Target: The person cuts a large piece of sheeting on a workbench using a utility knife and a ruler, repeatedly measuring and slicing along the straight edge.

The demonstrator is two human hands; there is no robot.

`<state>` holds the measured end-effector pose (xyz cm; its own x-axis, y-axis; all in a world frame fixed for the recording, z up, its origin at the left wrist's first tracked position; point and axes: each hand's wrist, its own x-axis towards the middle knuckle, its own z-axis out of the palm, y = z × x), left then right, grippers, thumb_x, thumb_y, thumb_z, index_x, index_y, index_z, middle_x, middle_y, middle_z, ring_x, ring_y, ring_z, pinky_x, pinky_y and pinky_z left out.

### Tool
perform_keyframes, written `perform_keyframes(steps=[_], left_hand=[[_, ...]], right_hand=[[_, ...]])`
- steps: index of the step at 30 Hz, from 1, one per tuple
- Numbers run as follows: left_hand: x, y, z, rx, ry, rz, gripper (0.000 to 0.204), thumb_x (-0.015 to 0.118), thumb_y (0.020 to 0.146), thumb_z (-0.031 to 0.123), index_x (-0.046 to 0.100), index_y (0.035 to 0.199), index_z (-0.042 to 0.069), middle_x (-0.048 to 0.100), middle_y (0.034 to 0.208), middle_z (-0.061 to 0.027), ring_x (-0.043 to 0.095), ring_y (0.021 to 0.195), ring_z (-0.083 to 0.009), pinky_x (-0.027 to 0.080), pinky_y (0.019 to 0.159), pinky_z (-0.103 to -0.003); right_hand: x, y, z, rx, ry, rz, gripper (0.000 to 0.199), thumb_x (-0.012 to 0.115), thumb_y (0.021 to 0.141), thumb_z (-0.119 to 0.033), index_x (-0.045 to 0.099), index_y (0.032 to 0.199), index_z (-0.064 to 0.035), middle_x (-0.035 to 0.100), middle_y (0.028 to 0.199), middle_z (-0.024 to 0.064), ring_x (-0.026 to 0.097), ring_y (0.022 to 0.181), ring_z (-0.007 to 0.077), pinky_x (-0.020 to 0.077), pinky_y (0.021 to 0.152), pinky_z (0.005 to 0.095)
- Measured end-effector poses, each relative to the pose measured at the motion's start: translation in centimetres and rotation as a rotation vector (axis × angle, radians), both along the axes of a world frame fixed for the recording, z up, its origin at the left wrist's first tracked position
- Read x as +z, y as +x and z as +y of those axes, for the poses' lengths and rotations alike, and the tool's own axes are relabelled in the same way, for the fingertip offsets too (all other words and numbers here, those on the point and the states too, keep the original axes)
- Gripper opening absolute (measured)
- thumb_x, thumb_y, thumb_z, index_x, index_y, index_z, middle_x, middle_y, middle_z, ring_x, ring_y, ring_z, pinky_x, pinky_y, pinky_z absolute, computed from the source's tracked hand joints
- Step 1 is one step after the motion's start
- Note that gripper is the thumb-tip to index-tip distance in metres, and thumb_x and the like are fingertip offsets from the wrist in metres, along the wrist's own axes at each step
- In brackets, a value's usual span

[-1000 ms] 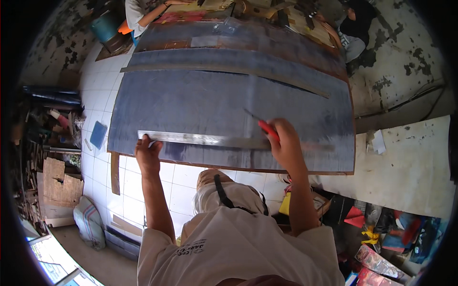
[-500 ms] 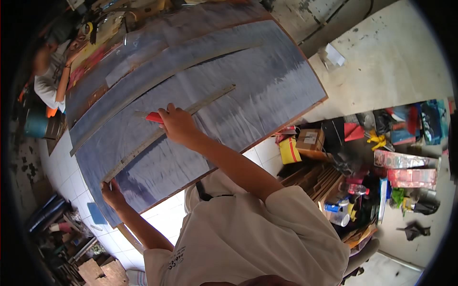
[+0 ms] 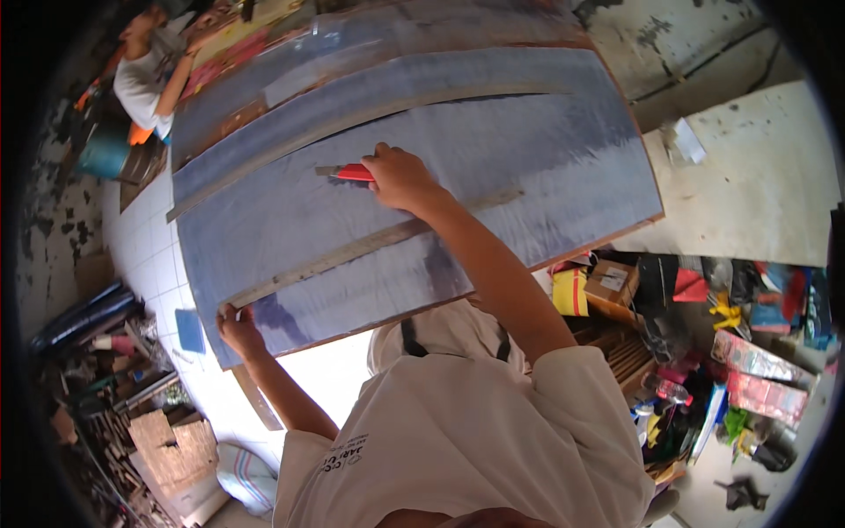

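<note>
My right hand [image 3: 401, 180] is closed around a red-handled cutter knife [image 3: 355, 172], its grey end pointing left. It hovers over or rests on a blue-grey sheet [image 3: 255, 207] spread over the work table; I cannot tell if the blade touches. Between me and the knife, a long straightedge strip [image 3: 326, 260] lies slantwise across the sheet. At the strip's left end, by the sheet's near left edge, my left hand [image 3: 239, 333] grips it with bent fingers. My right forearm hides part of the strip. Farther off, a second long strip [image 3: 290, 143] lies roughly alongside.
Another person [image 3: 148, 77] works at the table's far left. Right of the table is a pale board [image 3: 748, 176] with a white paper piece [image 3: 689, 141] on it. A cardboard box [image 3: 610, 283] and mixed clutter stand at right; wood scraps [image 3: 172, 440] lie lower left.
My right hand has moved the knife farther from the near strip, toward the far strip. My left hand stays at the strip's end. The whole view has shifted.
</note>
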<state>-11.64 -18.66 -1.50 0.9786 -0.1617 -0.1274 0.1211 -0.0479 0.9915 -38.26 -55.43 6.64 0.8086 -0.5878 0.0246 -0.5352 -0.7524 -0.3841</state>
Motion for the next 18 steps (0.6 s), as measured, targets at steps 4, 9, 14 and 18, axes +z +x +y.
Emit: perform_keyframes(steps=[4,9,14,18], left_hand=[[1.5,-3.2,-0.3,0.077,-0.158,0.217,0.026,0.058,0.102,0.013,0.056,0.122,-0.003,0.064,0.101,-0.0159,0.065,0.073,-0.0245,0.060,0.064,-0.033],[1.9,-4.3,-0.3,0.124,-0.094,0.265,0.028,0.055,0.103,0.012,0.053,0.124,-0.007,0.061,0.110,-0.0175,0.067,0.088,-0.0292,0.061,0.074,-0.036],[1.6,-1.8,0.3,0.157,-0.142,0.252,0.039,0.052,0.104,0.008,0.044,0.140,-0.003,0.061,0.113,-0.0197,0.068,0.085,-0.0300,0.062,0.071,-0.037],[2.6,-1.6,-0.7,0.142,-0.175,0.257,0.034,0.052,0.105,0.007,0.045,0.135,-0.005,0.060,0.113,-0.0202,0.068,0.089,-0.0302,0.062,0.076,-0.036]], right_hand=[[-2.6,3.6,-0.2,0.105,-0.019,0.021,0.033,0.076,0.085,-0.021,0.069,0.116,-0.0094,0.065,0.112,0.0115,0.063,0.109,0.0313,0.0542,0.089,0.0439],[-3.1,7.1,0.0,0.180,-0.122,-0.129,0.034,0.078,0.083,-0.019,0.071,0.114,-0.0086,0.067,0.109,0.0107,0.063,0.105,0.0333,0.0528,0.088,0.0449],[-0.5,6.2,-1.7,0.228,-0.091,-0.517,0.024,0.073,0.089,-0.018,0.070,0.111,-0.0101,0.068,0.106,0.0115,0.064,0.101,0.0318,0.0515,0.085,0.0466],[0.7,1.5,2.9,0.487,0.090,-0.410,0.030,0.072,0.091,-0.020,0.068,0.119,-0.0117,0.070,0.101,0.0111,0.067,0.088,0.0308,0.0542,0.077,0.0449]])
